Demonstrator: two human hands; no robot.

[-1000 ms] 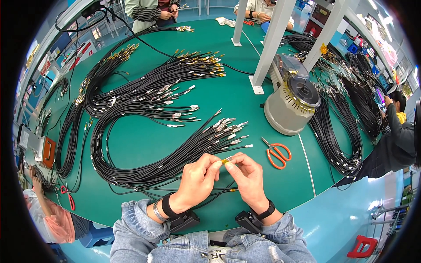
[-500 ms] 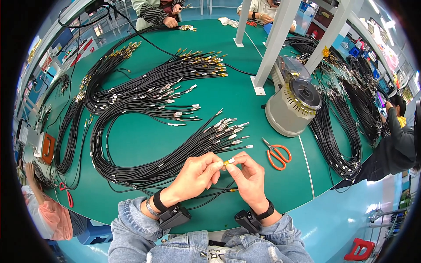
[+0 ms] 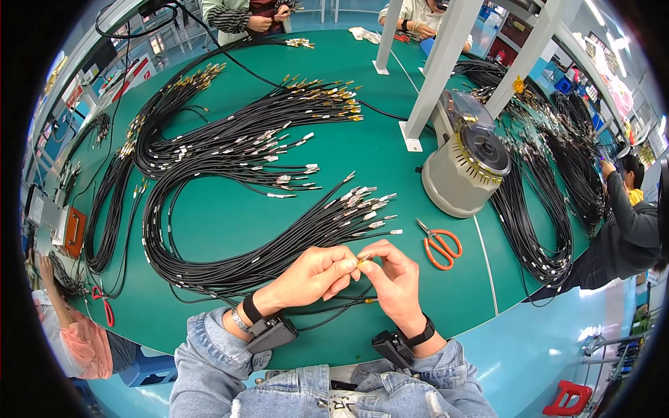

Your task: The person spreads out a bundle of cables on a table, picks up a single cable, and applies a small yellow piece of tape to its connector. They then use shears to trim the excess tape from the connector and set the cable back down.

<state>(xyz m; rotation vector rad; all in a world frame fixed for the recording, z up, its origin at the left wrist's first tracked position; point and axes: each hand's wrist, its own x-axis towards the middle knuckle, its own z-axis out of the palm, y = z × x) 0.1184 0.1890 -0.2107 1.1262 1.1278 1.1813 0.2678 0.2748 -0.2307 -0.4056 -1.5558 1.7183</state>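
Near the table's front edge, my left hand [image 3: 319, 273] and my right hand [image 3: 394, 280] meet fingertip to fingertip. Both pinch the gold-coloured end of a black cable [image 3: 363, 261], most of which my fingers cover. Just below them, another cable end with a gold tip [image 3: 370, 301] lies on the green table. A large bundle of black cables [image 3: 209, 261] curves past my left hand, its white-tagged ends [image 3: 369, 209] fanned out beyond my fingers. To the right of my right hand rest orange-handled scissors [image 3: 442, 245].
A grey round-topped machine [image 3: 465, 167] stands beside white metal posts [image 3: 432, 76]. More cable bundles lie at the far left [image 3: 209, 146] and right [image 3: 536, 230]. Red-handled scissors [image 3: 104, 306] lie at the left edge. Other people work around the table.
The gold cable end has turned between my fingertips, and its white tag no longer shows. My hands stay in nearly the same place.
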